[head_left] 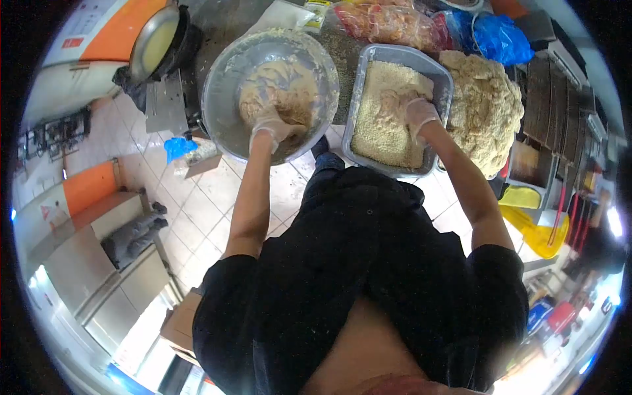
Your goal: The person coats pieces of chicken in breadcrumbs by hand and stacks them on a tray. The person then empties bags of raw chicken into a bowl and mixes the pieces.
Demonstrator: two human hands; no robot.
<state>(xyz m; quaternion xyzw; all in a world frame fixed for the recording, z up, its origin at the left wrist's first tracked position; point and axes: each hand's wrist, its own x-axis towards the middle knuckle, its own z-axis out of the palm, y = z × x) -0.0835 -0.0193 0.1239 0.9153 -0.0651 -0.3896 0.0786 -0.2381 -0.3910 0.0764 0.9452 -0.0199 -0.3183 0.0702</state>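
Room: tiled floor (191, 227) in pale squares, low cabinets (92, 263) with orange panels to the left, shelving (553, 105) to the right. Bench (224, 29): dark top, stretching beyond the containers. Arms, two: left forearm (251, 197) reaching nearly straight forward, right forearm (467, 174) angled inward, both lowered, sleeves black. Bowl (221, 105): large, round, grey, wet batter (286, 76) inside and smeared up its wall. Heap (484, 108): pale, crumbly, just beside the tray, to its right. Tray (388, 172): grey, deep, rectangular, right of the bowl, holding pale crumbs (388, 145). Bagged food (395, 26): pinkish, in clear plastic, beyond the tray; blue bag (503, 39) next to it. Hands, two, in thin translucent gloves: left hand (271, 125) in the bowl, thumb spread, fingers sunk in batter, grip cannot be told; right hand (421, 115) in the tray, fingers down in the crumbs, coated, any grasp hidden
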